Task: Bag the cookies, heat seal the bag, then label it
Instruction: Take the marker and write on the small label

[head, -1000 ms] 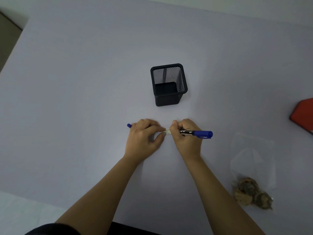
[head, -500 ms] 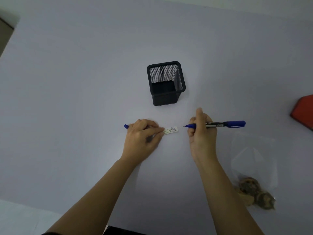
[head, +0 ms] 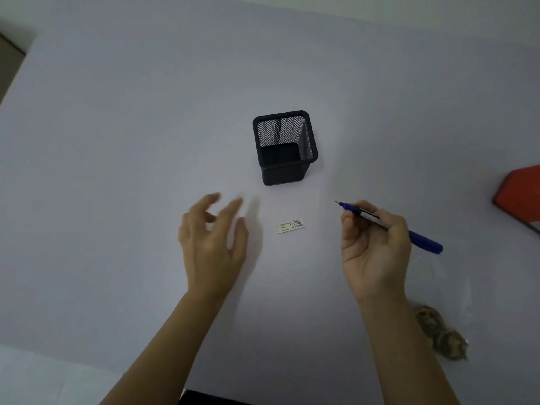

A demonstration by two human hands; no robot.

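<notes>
**Fingers spread on the left, pinched on a marker on the right**

Fingers of the left hand are splayed wide and blurred, lifted off the desk with nothing in them, and a soft shadow falls on the surface just to their right. Over on the other side, the right hand is turned palm-up toward the camera, its thumb and fingertips closed on a blue marker. The uncapped tip points up and to the left, toward the mesh cup, and the blue rear end sticks out past the hand toward the desk's right edge.

Between the two hands, apart from both, lies the label, a small pale strip flat on the desk, slightly tilted, with printed rows and handwriting on it; the words are too small to read. It sits near the middle of the desk, a little toward the near edge from the black mesh pen cup. The cup stands upright with its open top facing the camera, and it looks empty inside.

Down toward the near right corner, partly hidden behind the right forearm, the clear bag lies flat with brown cookies bunched at its near end. Whether its top is sealed cannot be told from here. At the right edge of the desk, a red object pokes in, cut off by the frame.
</notes>
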